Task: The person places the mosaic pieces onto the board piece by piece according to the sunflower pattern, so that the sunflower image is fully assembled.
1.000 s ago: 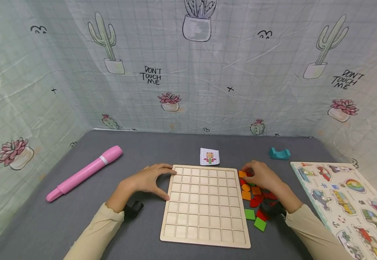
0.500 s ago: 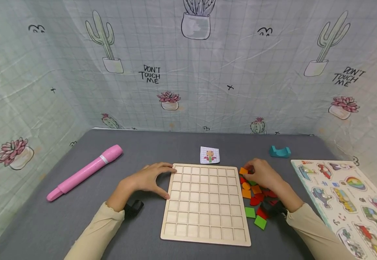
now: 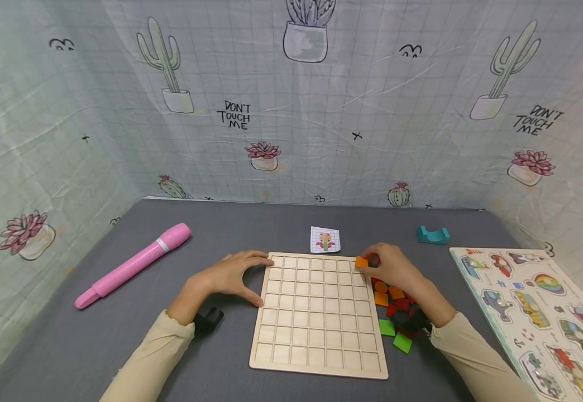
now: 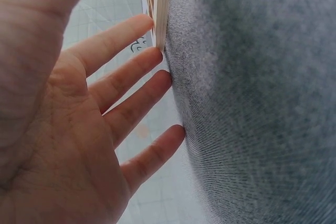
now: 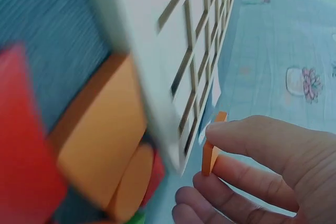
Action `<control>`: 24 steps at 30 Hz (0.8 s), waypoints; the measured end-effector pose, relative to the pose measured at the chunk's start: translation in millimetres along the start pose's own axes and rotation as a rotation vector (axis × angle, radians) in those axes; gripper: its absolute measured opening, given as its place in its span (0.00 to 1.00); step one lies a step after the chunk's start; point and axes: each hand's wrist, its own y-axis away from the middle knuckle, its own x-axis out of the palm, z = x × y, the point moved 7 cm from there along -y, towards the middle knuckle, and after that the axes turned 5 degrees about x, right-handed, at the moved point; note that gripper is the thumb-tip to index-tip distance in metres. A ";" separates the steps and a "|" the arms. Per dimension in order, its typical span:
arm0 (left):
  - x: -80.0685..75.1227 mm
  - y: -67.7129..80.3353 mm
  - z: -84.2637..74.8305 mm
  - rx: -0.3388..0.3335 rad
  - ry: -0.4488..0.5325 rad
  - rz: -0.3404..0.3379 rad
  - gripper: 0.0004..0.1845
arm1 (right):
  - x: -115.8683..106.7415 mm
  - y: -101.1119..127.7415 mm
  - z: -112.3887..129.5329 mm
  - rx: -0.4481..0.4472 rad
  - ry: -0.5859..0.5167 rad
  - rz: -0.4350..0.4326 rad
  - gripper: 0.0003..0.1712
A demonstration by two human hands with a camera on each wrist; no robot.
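A wooden grid board (image 3: pixel 316 315) lies flat in the middle of the table. The left hand (image 3: pixel 231 277) rests at its left edge with fingers spread; in the left wrist view the fingertips (image 4: pixel 157 53) touch the board's side. Between thumb and fingers the right hand (image 3: pixel 394 267) pinches an orange square tile (image 3: pixel 361 262), held over the board's far right corner. The same orange tile (image 5: pixel 211 150) stands on edge in the grip in the right wrist view. Beside the board's right edge lie loose red, orange and green tiles (image 3: pixel 386 328), partly hidden under the right hand and wrist.
A small pattern card (image 3: pixel 325 240) lies beyond the board's far edge. A pink marker-shaped tube (image 3: pixel 133 266) is at the left. On the right are a teal curved block (image 3: pixel 433 235) and a picture puzzle board (image 3: pixel 533 312). A patterned cloth (image 3: pixel 291 111) hangs behind.
The right hand has lifted the orange square tile from the loose tiles and moved it left over the board's far right corner. The left hand stays in place at the board.
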 end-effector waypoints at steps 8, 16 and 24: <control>-0.2 0.7 -1.3 0.005 0.002 0.002 0.46 | 15.7 -6.5 18.3 -0.039 -0.047 0.032 0.14; 0.9 0.3 0.1 -0.003 -0.001 0.003 0.46 | 28.8 -9.8 32.3 -0.078 -0.074 0.055 0.14; 0.6 0.0 1.6 -0.005 0.010 0.006 0.46 | 41.5 -14.4 49.7 -0.085 -0.050 0.102 0.13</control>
